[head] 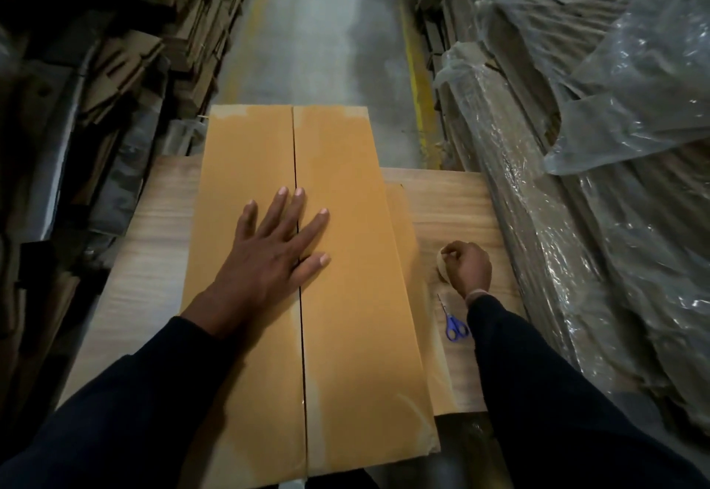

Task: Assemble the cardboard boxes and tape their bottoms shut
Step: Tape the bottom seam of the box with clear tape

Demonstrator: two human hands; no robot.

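1. Box (345, 258) lies bottom-up on the table (153, 258), flaps meeting at the centre seam
2. Your left hand (272, 254), fingers spread flat, pins both flaps shut
3. Your right hand (466, 267) grips the tape roll (442, 269) beside the scissors (453, 325), ready for taping

The right hand (466, 267) curls over the tape roll (442, 269), hiding most of it. The box (345, 296) runs off the bottom edge, and its sides cannot be seen from above. The box covers much of the counter (146, 277). Stacks (115, 65) at left sink into darkness, too dim to make out.
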